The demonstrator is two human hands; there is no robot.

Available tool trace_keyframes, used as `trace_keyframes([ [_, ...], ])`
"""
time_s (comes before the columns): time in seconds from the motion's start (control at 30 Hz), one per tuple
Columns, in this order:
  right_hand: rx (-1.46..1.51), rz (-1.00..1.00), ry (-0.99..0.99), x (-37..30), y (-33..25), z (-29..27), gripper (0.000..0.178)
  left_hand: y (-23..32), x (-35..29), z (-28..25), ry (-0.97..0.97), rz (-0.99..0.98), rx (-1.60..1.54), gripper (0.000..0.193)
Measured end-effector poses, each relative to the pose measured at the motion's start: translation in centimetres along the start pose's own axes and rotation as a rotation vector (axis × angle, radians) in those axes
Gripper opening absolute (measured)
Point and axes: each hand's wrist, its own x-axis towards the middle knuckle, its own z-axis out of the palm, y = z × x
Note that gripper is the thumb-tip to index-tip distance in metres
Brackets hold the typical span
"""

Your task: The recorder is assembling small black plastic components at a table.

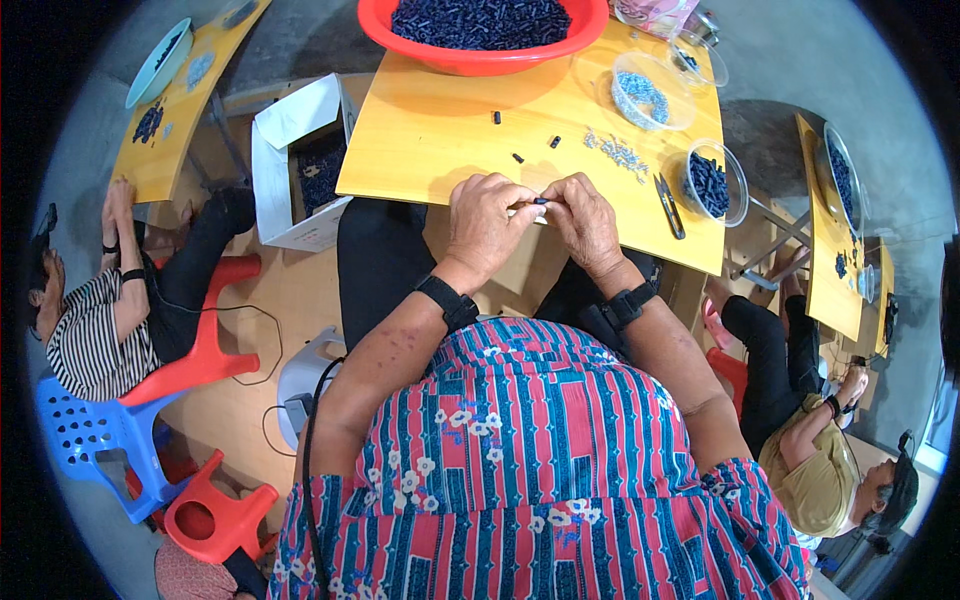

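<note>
Both hands meet just over the front edge of the yellow table (420,150). Between the fingertips sits a small dark cylindrical piece (541,201). My left hand (485,222) pinches one side of it, and my right hand (585,222) pinches the other. Something pale shows below the left fingertips, too small to name. Beyond the hands, a few loose dark pieces (497,118) lie on the table. A scatter of small pale-blue and silvery parts (618,153) lies past my right hand, and black-handled pliers (669,207) rest farther right.
A red basin (480,64) heaped with dark pieces stands at the far edge. Clear bowls of pale-blue parts (640,98) and dark pieces (708,186) stand at the right. An open white box (270,170) is left of the table. Seated people (95,330) work at both sides.
</note>
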Motion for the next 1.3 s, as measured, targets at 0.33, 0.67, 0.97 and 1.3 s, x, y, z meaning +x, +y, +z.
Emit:
trace_keyframes([
  [0.33,0.228,0.151,0.009,-0.4,0.0,-0.1,0.024,-0.8,-0.1,0.5,0.073,0.002,-0.148,0.011],
  [0.67,0.265,0.068,0.066,-0.4,0.3,-0.2,0.014,-0.4,-0.1,0.0,-0.005,0.024,-0.09,0.011],
  [0.97,0.272,0.067,0.028,-0.4,-0.1,-0.3,0.015,-0.4,-0.3,0.0,0.003,0.034,-0.042,0.012],
  [1.3,0.325,0.006,0.079,-0.6,0.1,0.1,0.014,-1.1,0.7,0.0,0.031,0.093,-0.085,0.017],
])
